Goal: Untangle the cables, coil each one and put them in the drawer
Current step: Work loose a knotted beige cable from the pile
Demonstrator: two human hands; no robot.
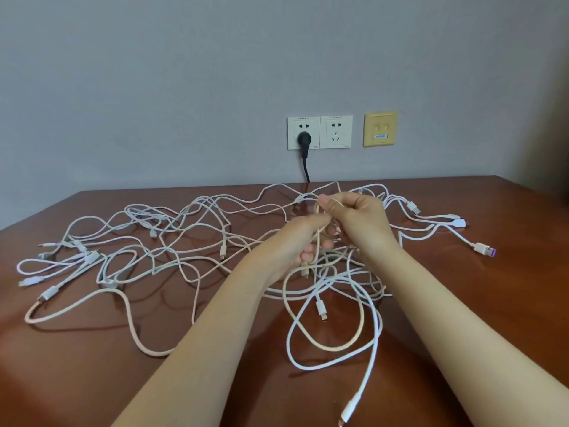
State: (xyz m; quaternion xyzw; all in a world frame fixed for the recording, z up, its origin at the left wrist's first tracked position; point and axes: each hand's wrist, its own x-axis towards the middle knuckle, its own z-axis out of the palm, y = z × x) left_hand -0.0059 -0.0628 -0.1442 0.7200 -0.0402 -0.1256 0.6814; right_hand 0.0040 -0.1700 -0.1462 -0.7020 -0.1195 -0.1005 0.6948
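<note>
Cables (222, 250), a whole mess of thin white and pale pink charging leads, are sprawled right across the reddish-brown wooden table (92, 380), all looped over each other. Closest to the camera, one white lead runs to the bottom edge and ends in a white connector (349, 408), with a couple of big loose loops lying just behind it.

Two bare forearms reach in over those loops. The left hand (292, 248) has its grip curled shut around a pale pinkish strand (317, 224), fingers wrapped round it just above the table. The right hand (358, 218) sits just beyond and a bit higher. Its grip is tight too, with thumb and forefinger pinching the top of that same strand.

Off to the right, a white USB plug with a purple tip (484, 248) lies apart from the main knot. At the back, on the grey wall, there's a pair of white wall sockets (335, 132) with a black plug (304, 140) in the left one, and a yellow wall plate (380, 129) beside them.
</note>
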